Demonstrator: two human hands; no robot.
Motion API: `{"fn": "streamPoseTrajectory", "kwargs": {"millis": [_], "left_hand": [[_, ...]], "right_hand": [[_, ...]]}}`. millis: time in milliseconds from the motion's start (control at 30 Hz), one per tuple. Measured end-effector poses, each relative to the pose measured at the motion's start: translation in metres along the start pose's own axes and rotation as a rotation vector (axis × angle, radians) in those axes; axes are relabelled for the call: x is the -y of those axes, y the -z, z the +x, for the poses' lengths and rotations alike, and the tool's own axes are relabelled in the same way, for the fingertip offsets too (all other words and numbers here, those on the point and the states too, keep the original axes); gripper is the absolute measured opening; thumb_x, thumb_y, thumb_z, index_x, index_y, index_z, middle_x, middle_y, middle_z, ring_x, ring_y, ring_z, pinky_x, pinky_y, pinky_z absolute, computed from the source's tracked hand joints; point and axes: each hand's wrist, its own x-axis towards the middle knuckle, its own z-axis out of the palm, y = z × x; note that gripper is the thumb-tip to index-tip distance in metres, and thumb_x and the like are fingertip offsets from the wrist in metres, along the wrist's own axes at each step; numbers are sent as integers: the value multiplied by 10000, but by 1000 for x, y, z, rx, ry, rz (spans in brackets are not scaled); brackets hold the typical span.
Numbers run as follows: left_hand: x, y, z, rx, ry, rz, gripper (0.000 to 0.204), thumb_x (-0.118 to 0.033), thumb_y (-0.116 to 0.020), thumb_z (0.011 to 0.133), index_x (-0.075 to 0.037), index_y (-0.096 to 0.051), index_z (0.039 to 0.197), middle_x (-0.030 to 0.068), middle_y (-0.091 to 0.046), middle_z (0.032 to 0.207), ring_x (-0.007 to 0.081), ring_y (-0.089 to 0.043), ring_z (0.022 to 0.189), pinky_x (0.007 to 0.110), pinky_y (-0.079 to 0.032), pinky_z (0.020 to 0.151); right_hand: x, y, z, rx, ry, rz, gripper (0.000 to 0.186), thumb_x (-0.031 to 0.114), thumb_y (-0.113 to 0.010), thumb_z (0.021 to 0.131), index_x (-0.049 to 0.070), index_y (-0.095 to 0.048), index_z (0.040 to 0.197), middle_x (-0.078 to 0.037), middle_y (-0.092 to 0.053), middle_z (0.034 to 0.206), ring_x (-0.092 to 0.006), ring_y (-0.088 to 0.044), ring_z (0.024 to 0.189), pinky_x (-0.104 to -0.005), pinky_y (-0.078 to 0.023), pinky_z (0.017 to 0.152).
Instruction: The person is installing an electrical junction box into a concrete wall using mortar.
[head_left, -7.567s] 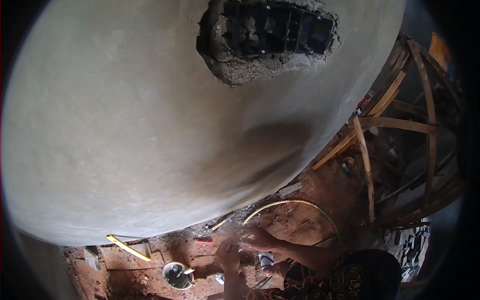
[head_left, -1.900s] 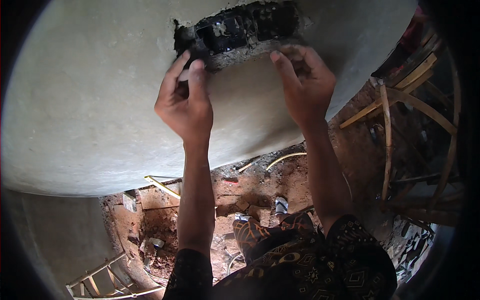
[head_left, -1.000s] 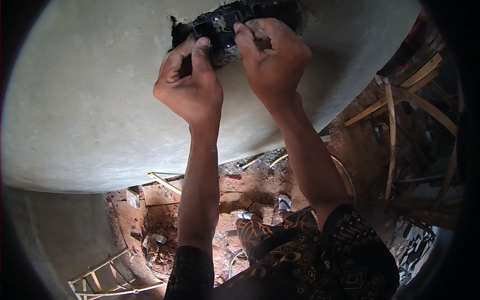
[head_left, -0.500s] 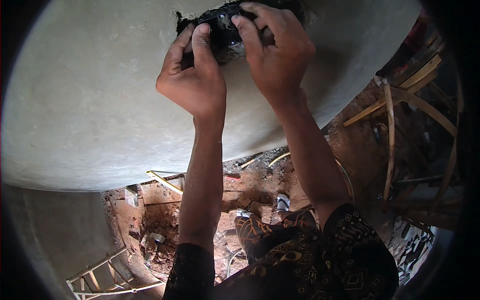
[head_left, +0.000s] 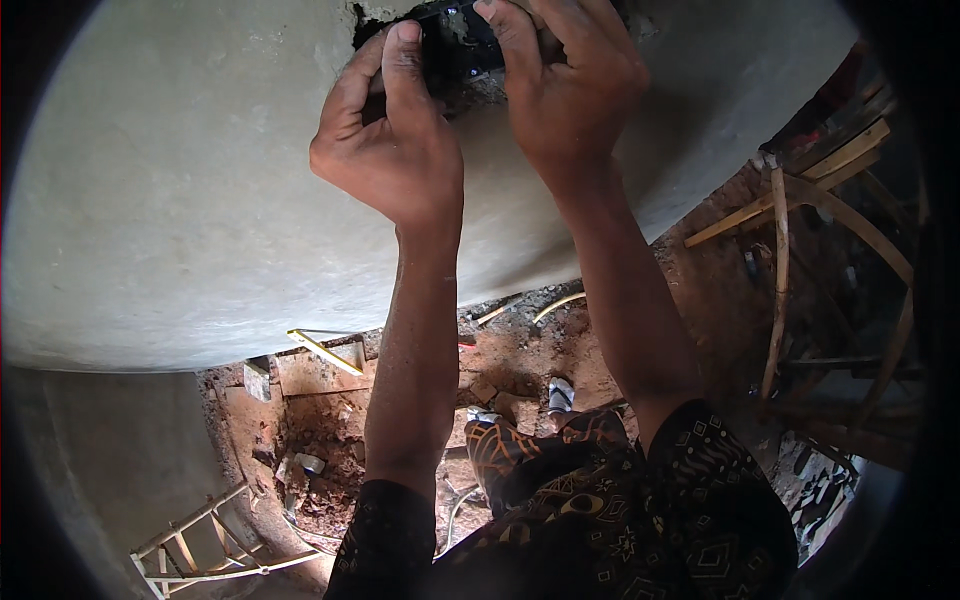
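Note:
A black wall box [head_left: 458, 42], which looks like an electrical one, sits in a rough-edged hole in the grey plastered wall [head_left: 220, 180] at the top of the view. My left hand [head_left: 395, 140] grips its left side, thumb raised at the front and fingers curled behind. On the other side, my right hand [head_left: 575, 100] closes on the box's right part with its thumb near the upper edge. The right fingertips run out of the picture. Small shiny spots show inside the box, whose upper part is cut off by the frame.
Reddish rubble floor [head_left: 330, 480] lies below, with a yellow-edged bar [head_left: 325, 352] by the wall's foot. A wooden ladder-like frame [head_left: 215, 545] is at lower left. Wooden poles [head_left: 780, 280] stand on the right. A pale hose piece [head_left: 558, 306] lies near the wall.
The box and both hands sit slightly higher in the picture. My right hand has shifted a little up and right, its thumb higher on the box; my left keeps its grip.

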Motion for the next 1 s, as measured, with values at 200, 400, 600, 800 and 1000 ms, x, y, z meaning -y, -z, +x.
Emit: {"fn": "streamPoseTrajectory", "kwargs": {"millis": [200, 400, 600, 800, 1000], "left_hand": [[8, 2, -3, 7, -58, -22, 184, -87, -774, 929, 68, -764, 1026, 110, -761, 825, 111, -698, 696, 233, -577, 611], [7, 9, -2, 62, -69, 53, 193, -59, -766, 930, 67, -759, 1076, 106, -773, 906, 110, -707, 802, 232, -578, 733], [6, 20, -6, 145, -30, 62, 254, -39, -753, 934, 60, -730, 1167, 117, -772, 982, 112, -711, 830, 236, -578, 758], [15, 34, -12, 103, -109, 167, 258, -35, -757, 932, 48, -721, 1173, 105, -762, 987, 80, -689, 780, 211, -546, 682], [7, 32, -27, 128, -155, 226, 181, -34, -783, 910, 5, -755, 1084, 26, -703, 856, 32, -590, 672, 182, -451, 577]], "right_hand": [[-3, 1, 0, 21, 9, 13, 62, 37, -728, 887, -21, -729, 907, -136, -716, 855, -272, -706, 762, -368, -571, 685], [-1, 7, 5, 15, 42, 34, 82, 58, -723, 899, -17, -727, 932, -139, -716, 861, -268, -704, 760, -378, -568, 683], [-9, 26, -13, 61, -89, 194, 149, 30, -783, 881, 23, -739, 1024, -18, -683, 851, -62, -625, 701, -230, -497, 597], [-17, 42, -35, 130, -211, 130, 166, 33, -769, 839, 33, -720, 997, -61, -675, 839, -127, -608, 628, -271, -489, 561], [-24, 40, -22, 110, -166, 66, 203, 28, -788, 824, 29, -727, 1017, -74, -681, 865, -190, -653, 682, -301, -519, 585]]}}
